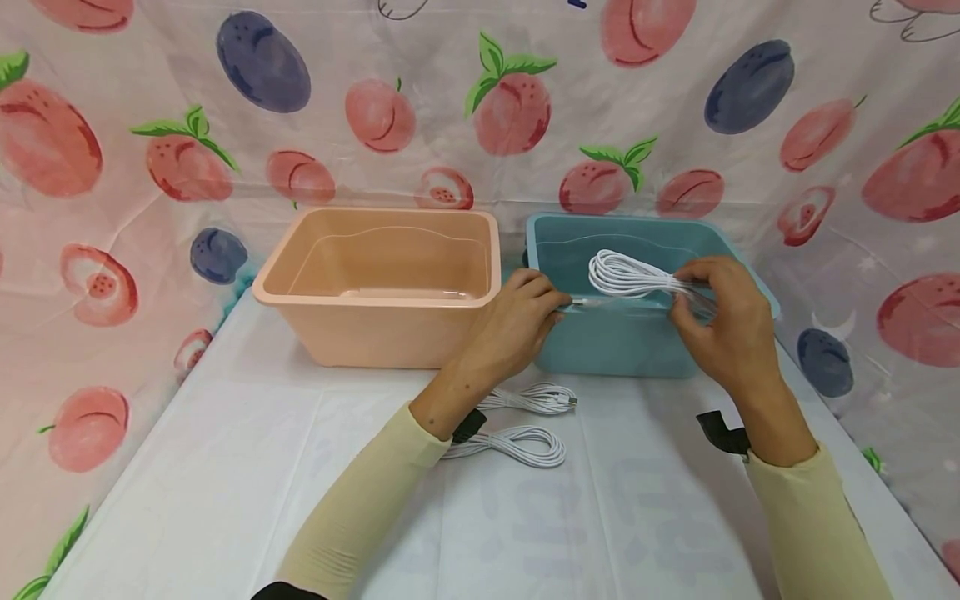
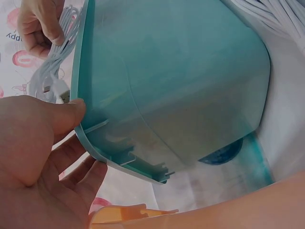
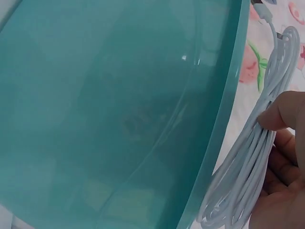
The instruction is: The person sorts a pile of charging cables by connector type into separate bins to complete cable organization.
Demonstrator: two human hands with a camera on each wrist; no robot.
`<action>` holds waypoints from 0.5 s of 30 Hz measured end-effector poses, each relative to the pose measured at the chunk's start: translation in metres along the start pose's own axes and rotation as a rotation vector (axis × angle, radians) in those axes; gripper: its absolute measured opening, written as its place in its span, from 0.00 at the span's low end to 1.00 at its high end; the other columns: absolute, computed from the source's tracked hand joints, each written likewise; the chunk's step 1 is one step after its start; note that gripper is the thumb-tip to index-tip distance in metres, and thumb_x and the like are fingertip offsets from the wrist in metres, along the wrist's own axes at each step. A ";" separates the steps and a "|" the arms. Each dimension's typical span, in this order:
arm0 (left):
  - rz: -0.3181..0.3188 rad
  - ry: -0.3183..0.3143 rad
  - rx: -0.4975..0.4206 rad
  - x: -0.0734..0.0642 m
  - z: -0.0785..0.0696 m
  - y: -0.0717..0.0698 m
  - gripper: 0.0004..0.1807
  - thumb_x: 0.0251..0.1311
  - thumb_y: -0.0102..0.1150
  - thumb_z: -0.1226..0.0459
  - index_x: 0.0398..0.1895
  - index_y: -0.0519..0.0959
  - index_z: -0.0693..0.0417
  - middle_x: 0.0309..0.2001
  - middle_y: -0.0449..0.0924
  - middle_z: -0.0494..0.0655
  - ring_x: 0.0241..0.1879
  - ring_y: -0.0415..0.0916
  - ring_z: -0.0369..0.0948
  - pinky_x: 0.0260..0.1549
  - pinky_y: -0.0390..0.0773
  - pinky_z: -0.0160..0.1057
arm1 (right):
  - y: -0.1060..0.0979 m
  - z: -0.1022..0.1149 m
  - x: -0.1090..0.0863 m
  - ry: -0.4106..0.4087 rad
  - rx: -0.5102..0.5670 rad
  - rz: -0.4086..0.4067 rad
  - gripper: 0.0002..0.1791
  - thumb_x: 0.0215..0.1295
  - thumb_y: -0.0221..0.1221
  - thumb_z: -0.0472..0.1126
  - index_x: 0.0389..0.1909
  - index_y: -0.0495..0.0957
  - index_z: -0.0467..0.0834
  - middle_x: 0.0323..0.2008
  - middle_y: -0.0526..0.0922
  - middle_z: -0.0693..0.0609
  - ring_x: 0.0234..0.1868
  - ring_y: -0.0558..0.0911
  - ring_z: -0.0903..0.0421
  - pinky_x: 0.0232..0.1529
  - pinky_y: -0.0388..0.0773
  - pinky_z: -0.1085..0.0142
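Note:
My right hand (image 1: 723, 321) pinches a coiled white USB cable (image 1: 630, 275) between thumb and fingers, over the front rim of a teal plastic bin (image 1: 615, 342). In the right wrist view the cable's loops (image 3: 243, 176) hang beside the bin's rim, with the thumb across the bundle. One USB plug (image 2: 62, 90) points toward my left hand. That left hand (image 1: 513, 321) grips the bin's front left corner, thumb on one side of the rim and fingers on the other, as the left wrist view shows.
A peach-coloured bin (image 1: 375, 325) stands left of the teal one. Two more coiled white cables, a rear one (image 1: 540, 398) and a front one (image 1: 525, 446), lie on the white tablecloth (image 1: 225, 483), partly behind my left forearm. A fruit-print curtain (image 1: 450, 50) hangs behind.

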State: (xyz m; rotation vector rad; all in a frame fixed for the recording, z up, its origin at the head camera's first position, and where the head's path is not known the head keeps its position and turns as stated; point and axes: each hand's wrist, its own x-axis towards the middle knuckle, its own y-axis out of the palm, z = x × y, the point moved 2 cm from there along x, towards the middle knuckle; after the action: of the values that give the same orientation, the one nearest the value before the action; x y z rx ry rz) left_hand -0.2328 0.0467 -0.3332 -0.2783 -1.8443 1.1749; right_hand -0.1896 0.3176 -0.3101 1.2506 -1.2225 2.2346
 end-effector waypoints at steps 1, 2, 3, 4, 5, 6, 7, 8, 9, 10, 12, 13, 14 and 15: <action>0.002 0.000 0.000 0.000 0.000 0.000 0.12 0.78 0.59 0.61 0.57 0.88 0.49 0.53 0.86 0.44 0.63 0.73 0.46 0.70 0.69 0.39 | 0.000 -0.001 0.000 0.001 -0.003 -0.001 0.12 0.63 0.63 0.25 0.47 0.81 0.32 0.48 0.84 0.37 0.51 0.81 0.41 0.62 0.65 0.81; 0.002 0.000 0.000 0.000 0.000 0.000 0.12 0.78 0.59 0.61 0.57 0.88 0.49 0.52 0.86 0.44 0.63 0.73 0.46 0.70 0.69 0.39 | 0.000 -0.002 0.000 0.001 -0.007 -0.003 0.12 0.63 0.63 0.25 0.47 0.81 0.32 0.48 0.84 0.38 0.51 0.81 0.41 0.62 0.66 0.80; 0.001 0.000 0.000 0.000 0.000 0.000 0.12 0.78 0.59 0.61 0.57 0.88 0.49 0.52 0.86 0.44 0.63 0.73 0.47 0.70 0.69 0.39 | 0.001 -0.003 0.001 0.001 -0.016 0.000 0.12 0.63 0.63 0.25 0.47 0.81 0.33 0.48 0.84 0.38 0.52 0.81 0.41 0.63 0.66 0.79; 0.001 0.000 0.000 0.000 0.000 0.000 0.12 0.78 0.59 0.61 0.57 0.88 0.49 0.52 0.86 0.44 0.63 0.73 0.46 0.70 0.69 0.39 | 0.001 -0.004 0.001 -0.002 -0.023 0.002 0.12 0.64 0.63 0.25 0.47 0.81 0.33 0.49 0.84 0.38 0.52 0.81 0.41 0.63 0.67 0.77; 0.000 0.000 -0.001 0.000 0.000 0.000 0.12 0.78 0.59 0.61 0.57 0.88 0.49 0.52 0.86 0.44 0.63 0.73 0.46 0.70 0.69 0.39 | 0.001 -0.005 0.001 -0.003 -0.032 0.007 0.12 0.64 0.63 0.25 0.48 0.81 0.33 0.49 0.84 0.38 0.53 0.81 0.41 0.64 0.69 0.75; 0.000 -0.002 -0.003 0.000 0.000 -0.001 0.12 0.78 0.59 0.61 0.57 0.88 0.49 0.52 0.86 0.44 0.63 0.73 0.46 0.70 0.69 0.39 | 0.002 -0.006 0.001 -0.003 -0.043 0.015 0.12 0.64 0.63 0.24 0.48 0.81 0.33 0.50 0.83 0.37 0.54 0.80 0.40 0.65 0.70 0.73; 0.000 -0.003 -0.003 0.000 0.000 -0.001 0.12 0.78 0.59 0.61 0.57 0.88 0.49 0.52 0.86 0.44 0.63 0.73 0.46 0.70 0.69 0.39 | 0.002 -0.007 0.001 -0.003 -0.051 0.024 0.12 0.64 0.63 0.24 0.48 0.81 0.33 0.50 0.83 0.37 0.55 0.80 0.40 0.66 0.71 0.70; 0.001 -0.003 -0.003 0.000 0.000 -0.001 0.12 0.78 0.59 0.61 0.57 0.88 0.49 0.52 0.86 0.43 0.63 0.73 0.46 0.70 0.69 0.39 | 0.003 -0.009 0.001 -0.002 -0.059 0.037 0.13 0.64 0.64 0.23 0.49 0.81 0.33 0.51 0.83 0.37 0.55 0.80 0.40 0.66 0.72 0.67; 0.002 -0.005 -0.003 0.000 0.000 -0.001 0.12 0.78 0.59 0.61 0.57 0.88 0.49 0.53 0.86 0.43 0.63 0.72 0.46 0.70 0.69 0.39 | 0.004 -0.010 0.001 0.000 -0.066 0.050 0.13 0.64 0.64 0.23 0.49 0.80 0.33 0.51 0.83 0.37 0.56 0.80 0.40 0.67 0.73 0.64; 0.005 -0.007 -0.004 0.000 0.000 -0.001 0.13 0.78 0.59 0.61 0.58 0.88 0.48 0.53 0.85 0.43 0.63 0.72 0.46 0.70 0.69 0.39 | 0.005 -0.011 0.001 0.001 -0.069 0.065 0.14 0.64 0.64 0.22 0.50 0.80 0.33 0.51 0.83 0.37 0.56 0.79 0.40 0.67 0.74 0.62; 0.009 -0.010 -0.008 0.000 0.000 -0.001 0.13 0.78 0.59 0.61 0.58 0.87 0.48 0.53 0.85 0.43 0.63 0.72 0.46 0.70 0.69 0.39 | 0.007 -0.013 0.000 0.004 -0.078 0.097 0.15 0.64 0.65 0.22 0.51 0.80 0.33 0.51 0.82 0.38 0.57 0.79 0.40 0.67 0.74 0.58; 0.012 -0.011 -0.011 -0.001 0.000 -0.001 0.13 0.78 0.59 0.61 0.58 0.87 0.48 0.53 0.85 0.43 0.64 0.72 0.46 0.70 0.69 0.39 | 0.008 -0.014 0.000 -0.002 -0.077 0.109 0.15 0.64 0.65 0.22 0.51 0.80 0.33 0.51 0.83 0.37 0.57 0.79 0.40 0.70 0.73 0.56; 0.013 -0.010 -0.014 -0.001 0.000 -0.001 0.13 0.78 0.59 0.61 0.58 0.87 0.48 0.53 0.85 0.44 0.64 0.72 0.46 0.70 0.69 0.39 | 0.009 -0.015 0.000 -0.008 -0.074 0.118 0.15 0.64 0.65 0.21 0.51 0.80 0.33 0.51 0.83 0.37 0.57 0.79 0.39 0.72 0.71 0.55; 0.012 -0.010 -0.018 0.000 0.000 0.000 0.13 0.79 0.59 0.61 0.59 0.87 0.48 0.53 0.85 0.44 0.64 0.72 0.46 0.70 0.69 0.39 | 0.009 -0.016 0.000 -0.015 -0.071 0.126 0.15 0.64 0.65 0.21 0.51 0.79 0.33 0.50 0.83 0.37 0.57 0.79 0.39 0.74 0.69 0.53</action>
State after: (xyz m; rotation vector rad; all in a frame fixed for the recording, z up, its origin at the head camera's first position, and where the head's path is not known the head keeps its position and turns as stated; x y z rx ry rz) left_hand -0.2326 0.0464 -0.3333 -0.2953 -1.8650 1.1701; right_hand -0.2038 0.3247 -0.3195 1.1964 -1.4094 2.2506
